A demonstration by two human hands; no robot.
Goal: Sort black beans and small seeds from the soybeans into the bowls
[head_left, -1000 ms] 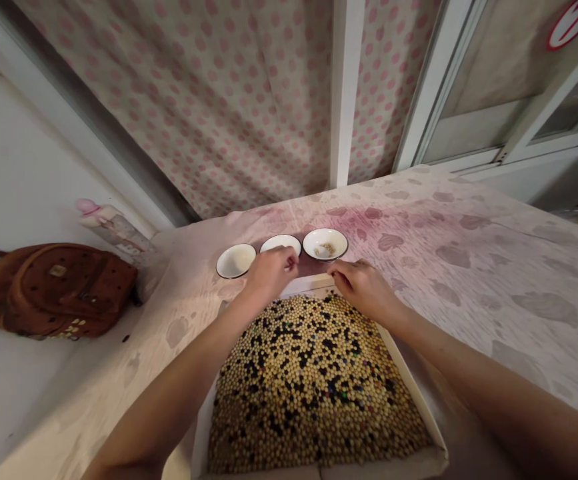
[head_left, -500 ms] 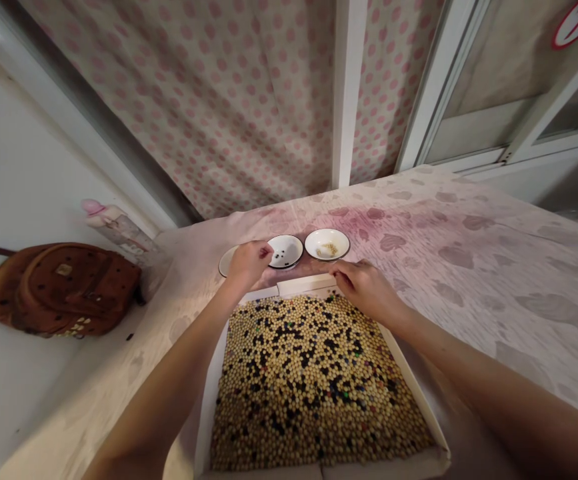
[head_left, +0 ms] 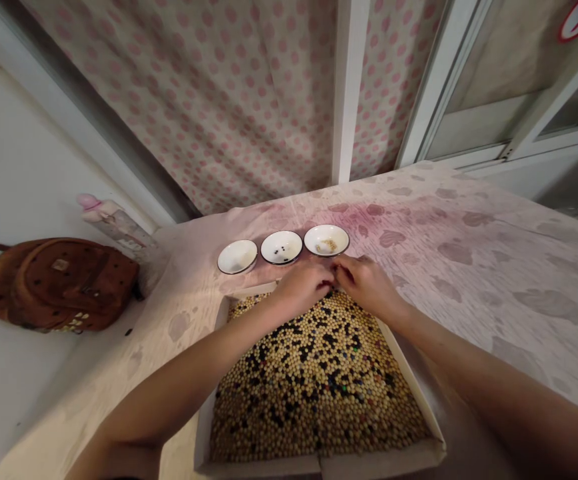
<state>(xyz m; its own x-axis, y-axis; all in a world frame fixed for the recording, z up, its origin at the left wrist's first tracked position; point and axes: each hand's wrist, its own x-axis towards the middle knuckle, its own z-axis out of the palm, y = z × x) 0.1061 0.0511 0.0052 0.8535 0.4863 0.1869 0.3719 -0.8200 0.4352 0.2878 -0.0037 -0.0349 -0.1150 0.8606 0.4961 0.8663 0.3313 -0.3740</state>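
Note:
A shallow white box (head_left: 383, 460) full of beads stands before me, mostly pale yellow beads (head_left: 299, 373) mixed with black ones and a few coloured ones. Over its far edge, my left hand (head_left: 306, 285) has its fingers pinched together; anything between them is too small to make out. My right hand (head_left: 366, 283) is beside it, fingers curled closed at the far right corner, its fingertips close to the left ones. Behind the hands stand three white bowls in a row: the left bowl (head_left: 226, 262), the middle bowl (head_left: 269, 250) with several black beads, and the right bowl (head_left: 341, 241) with small yellowish pieces.
A patterned tablecloth (head_left: 449, 287) covers the table. At the left are a brown backpack (head_left: 63, 283) and a bottle with a pink top (head_left: 119, 223). A polka-dot curtain (head_left: 249, 93) and a white frame post (head_left: 346, 100) rise behind the table.
My left hand has moved right and nearer, from beside the middle bowl to the box's far edge next to my right hand. The left bowl is now uncovered. My right hand has barely moved.

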